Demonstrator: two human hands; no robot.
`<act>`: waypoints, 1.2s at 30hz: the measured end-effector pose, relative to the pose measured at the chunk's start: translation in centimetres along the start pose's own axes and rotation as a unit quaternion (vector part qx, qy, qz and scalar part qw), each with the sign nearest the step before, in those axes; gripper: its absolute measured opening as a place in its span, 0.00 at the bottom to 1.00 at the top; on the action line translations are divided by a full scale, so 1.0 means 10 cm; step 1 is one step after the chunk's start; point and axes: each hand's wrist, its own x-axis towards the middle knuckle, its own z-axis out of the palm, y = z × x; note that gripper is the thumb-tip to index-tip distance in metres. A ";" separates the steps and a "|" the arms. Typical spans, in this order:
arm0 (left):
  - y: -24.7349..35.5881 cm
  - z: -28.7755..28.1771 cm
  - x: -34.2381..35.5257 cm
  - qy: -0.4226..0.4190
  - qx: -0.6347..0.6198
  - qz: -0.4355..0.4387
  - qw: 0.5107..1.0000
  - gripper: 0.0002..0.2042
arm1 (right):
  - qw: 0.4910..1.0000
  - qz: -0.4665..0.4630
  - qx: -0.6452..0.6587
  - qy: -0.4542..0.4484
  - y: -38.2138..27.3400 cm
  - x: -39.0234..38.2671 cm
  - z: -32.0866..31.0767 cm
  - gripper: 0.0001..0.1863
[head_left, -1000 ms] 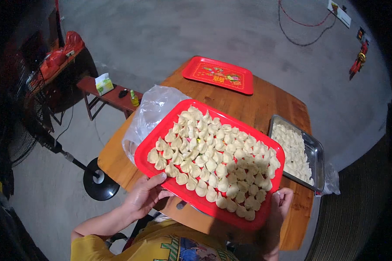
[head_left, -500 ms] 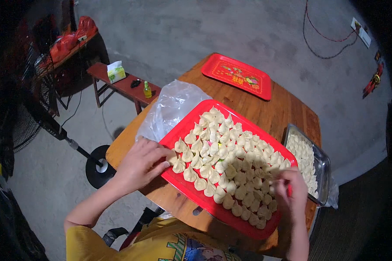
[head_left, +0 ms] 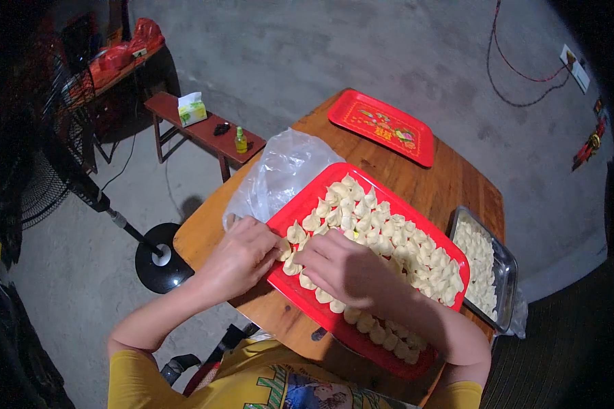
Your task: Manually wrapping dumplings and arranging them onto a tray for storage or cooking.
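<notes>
The red tray [head_left: 344,316] lies on the wooden table, covered in rows of pale dumplings [head_left: 419,255], some in shadow. At its left edge my left hand [head_left: 245,252] has bent fingers by a dumpling; what they grip is unclear. My right hand [head_left: 341,269] reaches across the dumplings toward that same side, fingers curled, their tips among the pieces and partly hidden, so what they hold cannot be made out.
A crumpled plastic bag [head_left: 280,170] adjoins the tray. Another red tray [head_left: 348,112] sits at the back, a steel tray of dumplings [head_left: 505,286] at right. Left stand a bench [head_left: 164,105] with tissue pack and bottle, and a fan [head_left: 150,269].
Both hands have left their grip on the tray's rim sides. My right hand has moved left over the dumplings; my left hand sits by the left edge. The tray appears set down on the table.
</notes>
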 end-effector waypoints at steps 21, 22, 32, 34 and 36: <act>-0.08 0.02 0.03 0.019 -0.068 -0.054 0.996 0.06 | 0.984 0.035 0.148 0.092 0.22 0.07 0.08 0.07; -0.07 0.00 0.04 0.014 -0.083 -0.068 0.994 0.06 | 0.968 0.090 0.224 0.074 0.21 0.08 0.04 0.06; -0.35 -0.25 0.16 -0.146 -0.399 -0.300 0.854 0.07 | 0.779 0.331 0.532 -0.024 0.26 0.11 0.05 0.11; -0.39 -0.33 0.26 -0.247 -0.362 -0.289 0.851 0.08 | 0.777 0.343 0.522 -0.073 0.25 0.14 0.03 0.12; -0.40 -0.38 0.37 -0.284 -0.343 -0.276 0.852 0.09 | 0.780 0.352 0.508 -0.103 0.25 0.19 0.02 0.11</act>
